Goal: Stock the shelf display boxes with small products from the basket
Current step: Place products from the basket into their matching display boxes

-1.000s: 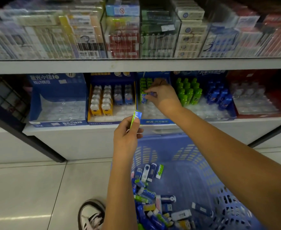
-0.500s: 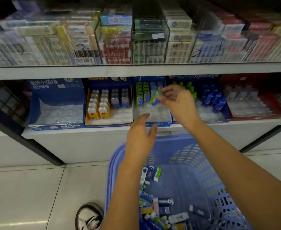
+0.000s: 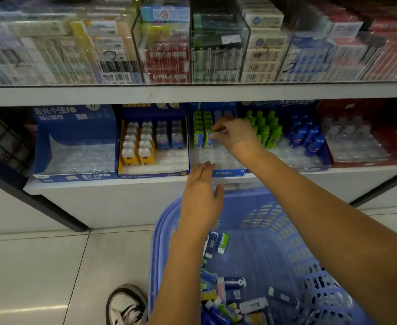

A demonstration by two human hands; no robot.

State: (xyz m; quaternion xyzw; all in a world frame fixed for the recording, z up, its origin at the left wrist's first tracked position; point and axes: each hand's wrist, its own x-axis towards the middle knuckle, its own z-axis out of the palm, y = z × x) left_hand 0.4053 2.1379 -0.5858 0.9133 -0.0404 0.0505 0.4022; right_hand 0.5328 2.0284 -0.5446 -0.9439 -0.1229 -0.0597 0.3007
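Shelf: the lower shelf (image 3: 98, 186) carries a row of open display boxes; the board above it holds clear cases of packets, blurred.
Basket: the blue basket (image 3: 275, 221) stands on the floor tiles just in front of the shelf; loose small products (image 3: 228, 294) lie heaped in its near end, and both forearms cross above it.
Display box: the middle display box (image 3: 228, 172) has green packs standing in its back left rows; its clear tray is bare towards the front; a yellow box (image 3: 154, 170) stands on its left, and green bottles (image 3: 266, 130) stand in the next box on its right.
Right hand: the right hand (image 3: 237, 134) reaches into the middle display box, fingers curled, thumb and forefinger pinching the top end of a green pack.
Left hand: the left hand (image 3: 201, 202) hangs over the basket's far rim, fingers straight and together, holding nothing; its fingertips lie before the box's front lip.
Green pack: the green pack (image 3: 208, 138) stands upright at the front of the green rows, just beside its neighbours, directly under the right fingertips and well above the left hand.
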